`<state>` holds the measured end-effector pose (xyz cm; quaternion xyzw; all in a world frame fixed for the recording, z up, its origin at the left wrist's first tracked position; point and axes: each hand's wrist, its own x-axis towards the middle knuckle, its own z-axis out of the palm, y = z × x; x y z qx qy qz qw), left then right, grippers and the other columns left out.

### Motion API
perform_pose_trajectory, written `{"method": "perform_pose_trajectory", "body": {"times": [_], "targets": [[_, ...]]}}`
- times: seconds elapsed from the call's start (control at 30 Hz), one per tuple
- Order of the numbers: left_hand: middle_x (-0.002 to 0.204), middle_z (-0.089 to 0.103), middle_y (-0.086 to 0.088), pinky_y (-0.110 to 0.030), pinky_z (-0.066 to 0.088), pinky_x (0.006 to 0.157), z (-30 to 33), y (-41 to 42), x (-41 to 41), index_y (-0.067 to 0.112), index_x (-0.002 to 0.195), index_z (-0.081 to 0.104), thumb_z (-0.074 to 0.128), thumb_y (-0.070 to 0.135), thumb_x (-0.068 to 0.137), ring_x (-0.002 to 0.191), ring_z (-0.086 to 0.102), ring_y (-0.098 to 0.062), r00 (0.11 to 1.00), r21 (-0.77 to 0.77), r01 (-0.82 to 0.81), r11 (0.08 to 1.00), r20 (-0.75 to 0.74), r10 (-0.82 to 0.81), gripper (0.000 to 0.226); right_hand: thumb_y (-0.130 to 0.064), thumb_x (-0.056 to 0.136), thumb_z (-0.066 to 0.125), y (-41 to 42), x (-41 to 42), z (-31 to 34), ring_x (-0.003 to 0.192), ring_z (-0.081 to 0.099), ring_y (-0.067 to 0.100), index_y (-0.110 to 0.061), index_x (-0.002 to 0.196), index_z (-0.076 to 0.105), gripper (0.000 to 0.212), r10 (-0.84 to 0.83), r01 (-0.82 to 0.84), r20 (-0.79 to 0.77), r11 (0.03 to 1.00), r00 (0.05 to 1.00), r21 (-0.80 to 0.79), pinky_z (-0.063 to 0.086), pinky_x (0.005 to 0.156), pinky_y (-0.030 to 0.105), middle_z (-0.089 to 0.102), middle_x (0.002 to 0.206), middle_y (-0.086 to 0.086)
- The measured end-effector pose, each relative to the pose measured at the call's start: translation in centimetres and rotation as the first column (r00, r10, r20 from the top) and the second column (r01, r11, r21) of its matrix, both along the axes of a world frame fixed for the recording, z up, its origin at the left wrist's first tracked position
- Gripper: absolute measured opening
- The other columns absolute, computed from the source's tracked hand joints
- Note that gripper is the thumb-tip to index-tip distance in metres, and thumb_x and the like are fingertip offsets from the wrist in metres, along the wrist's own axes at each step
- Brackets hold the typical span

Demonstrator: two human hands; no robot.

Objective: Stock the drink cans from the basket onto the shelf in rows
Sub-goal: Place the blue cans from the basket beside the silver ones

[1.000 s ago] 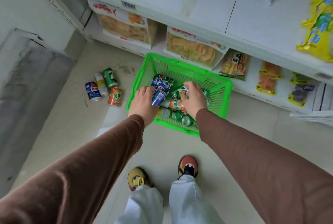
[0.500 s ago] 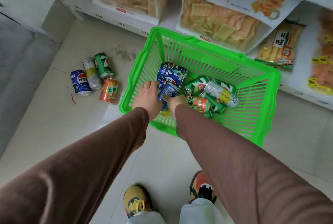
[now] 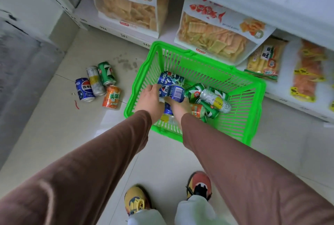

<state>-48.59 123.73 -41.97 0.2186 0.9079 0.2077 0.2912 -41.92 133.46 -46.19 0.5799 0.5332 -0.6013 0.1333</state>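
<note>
A green plastic basket [image 3: 256,87] stands on the floor in front of the bottom shelf [image 3: 124,35]. Inside lie several drink cans: a blue Pepsi can [image 3: 169,78], green cans [image 3: 194,93], a silver and yellow can [image 3: 216,100] and an orange can [image 3: 197,110]. Both my hands reach into the basket's left side. My left hand [image 3: 150,99] and my right hand [image 3: 180,107] close together around one blue Pepsi can [image 3: 176,91], the left at its end, the right beneath it. More cans lie hidden under my hands.
Several cans lie on the floor tiles left of the basket: a blue one [image 3: 84,90], a silver one [image 3: 95,81], a green one [image 3: 106,73], an orange one [image 3: 111,97]. Large snack bags [image 3: 213,38] fill the bottom shelf behind the basket. My shoes [image 3: 137,201] stand below.
My right hand left the cans in the basket's middle and came over to the blue can beside my left hand. My head has come lower and closer to the basket.
</note>
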Motion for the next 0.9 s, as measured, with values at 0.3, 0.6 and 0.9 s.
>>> {"method": "perform_pose_trajectory", "body": {"times": [0.3,0.6,0.9], "targets": [[0.132,0.047,-0.018,-0.040,0.035,0.103,24.9,2.5,-0.3,0.007,0.138,0.043,0.061,0.005,0.079,0.122,0.044,-0.037,1.000,0.153,0.002,0.988,-0.028,0.002,0.061,-0.033,0.082,0.081,4.6,2.5,27.8,0.079,0.067,0.015,-0.018,0.118,0.057,0.046,0.042,-0.037,-0.148,0.998,0.988,0.041,0.059,0.073,0.036,0.068,0.103,0.003],[0.130,0.051,-0.013,-0.035,0.037,0.101,52.8,4.1,-2.2,0.008,0.134,0.048,0.062,0.005,0.079,0.121,0.047,-0.030,0.979,0.418,0.098,0.903,-0.205,-0.012,0.057,-0.044,0.075,0.082,7.0,2.4,57.9,0.084,0.066,0.021,-0.022,0.115,0.043,0.060,0.392,-0.282,-0.121,0.812,0.912,0.511,0.050,0.062,0.034,0.062,0.102,-0.002],[0.125,0.052,-0.012,-0.036,0.040,0.099,65.3,8.0,-4.7,0.010,0.132,0.049,0.062,0.008,0.081,0.118,0.049,-0.029,0.937,0.487,0.206,0.849,-0.349,-0.027,0.053,-0.052,0.076,0.073,11.8,-1.1,74.4,0.097,0.059,0.022,-0.024,0.111,0.052,0.050,0.449,-0.238,0.008,0.458,0.894,0.857,0.042,0.078,0.031,0.056,0.112,0.000]]}}
